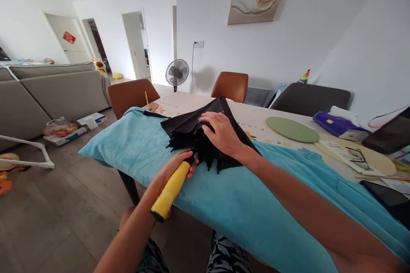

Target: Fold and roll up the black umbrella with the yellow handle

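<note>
A black umbrella (185, 124), folded down but with its cloth loose, lies across the turquoise blanket (141, 149) on the table. Its yellow handle (173, 190) points back toward me and sticks out past the table's edge. My left hand (179, 163) is wrapped round the shaft end of that handle. On top of the loose cloth rests my right hand (221, 132), its fingers bent over the black folds. Those fingertips are partly hidden against the dark fabric. Several rib tips poke out between the two hands.
A green oval mat (292, 129) lies at the right, with a purple tissue pack (339, 124), glasses (358, 157) and a dark phone (387, 200) nearby. Brown chairs (229, 86) stand behind the table. A fan (177, 72) and a grey sofa (60, 94) are farther back.
</note>
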Demonstrator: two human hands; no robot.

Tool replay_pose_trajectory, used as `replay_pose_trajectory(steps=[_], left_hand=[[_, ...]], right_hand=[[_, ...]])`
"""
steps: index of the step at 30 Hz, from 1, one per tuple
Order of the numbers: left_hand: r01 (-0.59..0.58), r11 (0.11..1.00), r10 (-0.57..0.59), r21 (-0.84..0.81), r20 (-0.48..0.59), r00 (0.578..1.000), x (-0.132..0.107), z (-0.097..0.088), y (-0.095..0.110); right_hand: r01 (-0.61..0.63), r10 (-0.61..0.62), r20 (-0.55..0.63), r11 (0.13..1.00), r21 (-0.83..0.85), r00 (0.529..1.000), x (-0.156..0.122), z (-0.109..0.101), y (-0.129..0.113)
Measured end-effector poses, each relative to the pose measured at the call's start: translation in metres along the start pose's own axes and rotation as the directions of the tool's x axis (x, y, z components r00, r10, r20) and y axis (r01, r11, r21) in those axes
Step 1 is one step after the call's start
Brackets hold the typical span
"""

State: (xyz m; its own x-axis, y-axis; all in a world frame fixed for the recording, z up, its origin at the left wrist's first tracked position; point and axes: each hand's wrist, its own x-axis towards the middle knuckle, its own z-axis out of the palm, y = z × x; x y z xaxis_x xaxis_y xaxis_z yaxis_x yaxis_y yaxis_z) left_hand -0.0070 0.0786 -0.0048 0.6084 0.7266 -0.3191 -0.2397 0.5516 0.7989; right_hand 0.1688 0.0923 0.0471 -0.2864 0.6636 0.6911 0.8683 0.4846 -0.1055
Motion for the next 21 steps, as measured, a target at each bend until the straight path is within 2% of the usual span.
replay_pose_trajectory(steps=[3,8,11,14,16,18,21], left_hand=[[0.010,1.000,-0.011,0.011,0.019,1.000,-0.001,0.000,0.000],[-0.002,1.000,0.002,0.001,0.037,0.999,0.001,-0.005,-0.002],[-0.037,0.999,0.038,-0.004,0.072,0.997,0.005,-0.010,-0.006],[-0.050,0.999,0.050,0.000,0.102,0.994,0.008,-0.014,-0.008],[-0.050,0.999,0.051,-0.006,0.112,0.992,0.008,-0.016,-0.009],[-0.054,0.998,0.056,-0.023,0.112,0.992,0.008,-0.017,-0.010],[-0.057,0.998,0.061,-0.040,0.104,0.993,0.008,-0.018,-0.011]], right_hand=[[-0.023,0.023,0.036,1.000,-0.003,0.999,0.007,0.004,-0.007],[-0.090,0.087,-0.029,0.989,-0.118,0.996,-0.003,0.006,-0.007],[-0.214,0.212,-0.031,0.970,-0.113,0.977,-0.005,0.004,0.008],[-0.364,0.358,-0.064,0.922,-0.135,0.931,-0.006,0.000,0.030],[-0.418,0.406,-0.103,0.896,-0.150,0.908,-0.008,-0.002,0.040],[-0.385,0.370,-0.117,0.910,-0.152,0.922,-0.012,-0.004,0.043],[-0.224,0.208,-0.111,0.962,-0.158,0.972,-0.018,-0.004,0.031]])
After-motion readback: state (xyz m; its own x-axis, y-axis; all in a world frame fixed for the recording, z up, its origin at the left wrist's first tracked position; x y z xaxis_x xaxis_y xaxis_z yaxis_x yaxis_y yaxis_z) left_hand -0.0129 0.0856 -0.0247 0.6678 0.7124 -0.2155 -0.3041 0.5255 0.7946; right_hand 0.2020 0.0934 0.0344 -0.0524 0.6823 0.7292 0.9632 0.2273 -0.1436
